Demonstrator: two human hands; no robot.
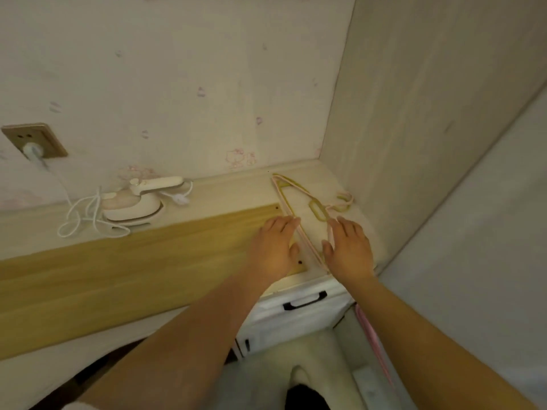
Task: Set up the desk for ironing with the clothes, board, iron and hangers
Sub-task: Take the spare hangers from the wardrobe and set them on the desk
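Hanger step: left hand and right hand, both open, flank stacked pink-and-yellow plastic hangers right of small white iron. Next, probably: square the stack.

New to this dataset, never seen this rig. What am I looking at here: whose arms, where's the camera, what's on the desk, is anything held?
There is no robot here. The single picture comes from a wide-angle camera worn on a person's head, looking forward and down, so the two bare arms reaching in from the bottom are the wearer's own.

The left hand and right hand lie flat on a small stack of thin hangers, pink and yellow, lying at the right end of the desk in the corner. Neither hand has closed around them; they seem to be pressing or squaring them.

Further left, by the wall, sits a small cream iron. Its white cord lies coiled beside it, and a plug sits in the wall socket.

Below the desk edge is a white drawer with a black handle. No clothes or board clearly show.
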